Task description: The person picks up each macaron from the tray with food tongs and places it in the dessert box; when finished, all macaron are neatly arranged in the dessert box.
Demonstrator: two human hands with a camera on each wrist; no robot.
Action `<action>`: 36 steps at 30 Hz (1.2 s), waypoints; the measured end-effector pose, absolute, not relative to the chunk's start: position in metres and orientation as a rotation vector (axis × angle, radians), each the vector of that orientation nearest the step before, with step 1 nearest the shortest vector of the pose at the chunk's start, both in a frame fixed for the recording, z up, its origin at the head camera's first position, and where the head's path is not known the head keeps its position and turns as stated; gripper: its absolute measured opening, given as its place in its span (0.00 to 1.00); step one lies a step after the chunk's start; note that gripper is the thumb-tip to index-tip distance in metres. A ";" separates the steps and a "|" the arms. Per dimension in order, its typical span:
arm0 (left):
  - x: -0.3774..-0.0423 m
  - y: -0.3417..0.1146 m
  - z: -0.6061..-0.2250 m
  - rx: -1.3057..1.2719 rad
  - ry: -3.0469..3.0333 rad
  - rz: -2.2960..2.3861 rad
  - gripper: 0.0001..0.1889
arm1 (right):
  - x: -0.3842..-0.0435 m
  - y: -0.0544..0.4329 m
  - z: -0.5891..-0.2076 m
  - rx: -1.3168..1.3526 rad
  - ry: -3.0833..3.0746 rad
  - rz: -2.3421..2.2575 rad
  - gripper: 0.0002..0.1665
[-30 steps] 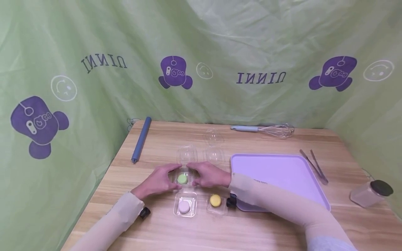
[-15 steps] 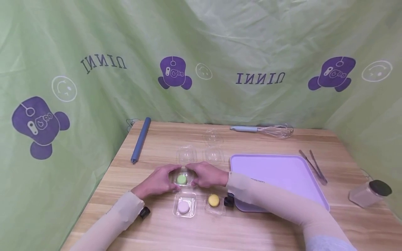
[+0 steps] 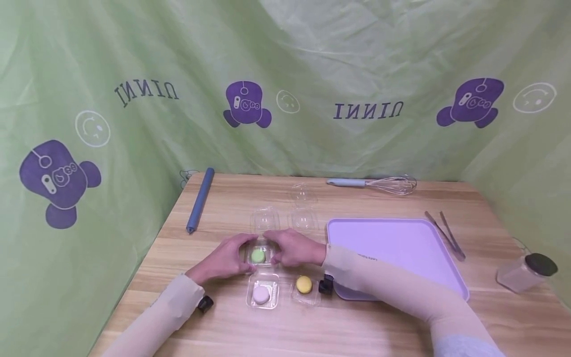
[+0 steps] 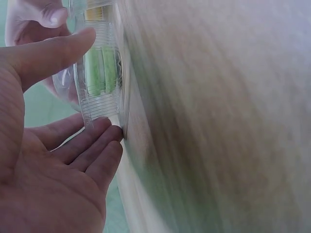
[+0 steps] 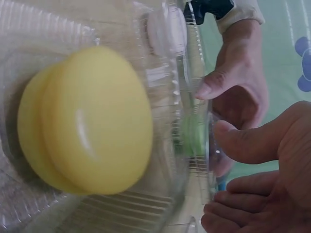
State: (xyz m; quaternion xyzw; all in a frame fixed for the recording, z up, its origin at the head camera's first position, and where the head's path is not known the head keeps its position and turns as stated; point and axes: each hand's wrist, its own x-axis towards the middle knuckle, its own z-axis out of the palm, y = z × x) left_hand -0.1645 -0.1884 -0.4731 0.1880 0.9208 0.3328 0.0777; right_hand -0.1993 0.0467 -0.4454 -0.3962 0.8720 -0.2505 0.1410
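A clear plastic box (image 4: 99, 108) with a green macaron (image 3: 258, 256) in it stands on the table, a clear dome showing above its rim in the left wrist view. My left hand (image 3: 224, 256) holds its left side, thumb and fingertips at the edges. From the right, my right hand (image 3: 295, 248) grips the same box, thumb toward me and fingers at the back. Nearer me sits a pink macaron (image 3: 261, 294) in a clear box (image 3: 264, 307). To its right, a yellow macaron (image 5: 87, 121) lies in another box, close below my right wrist.
Clear plastic domed pieces (image 3: 266, 219) stand behind my hands. A purple tray (image 3: 379, 233) lies to the right, partly under my right forearm. Beyond are tongs (image 3: 450, 240), a lidded jar (image 3: 519, 275), a whisk (image 3: 374, 184) and, at left, a blue rod (image 3: 200, 201).
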 end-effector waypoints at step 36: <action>-0.347 -0.128 -0.420 0.566 2.602 1.269 0.46 | -0.366 0.155 -0.450 -0.527 2.222 -1.617 0.52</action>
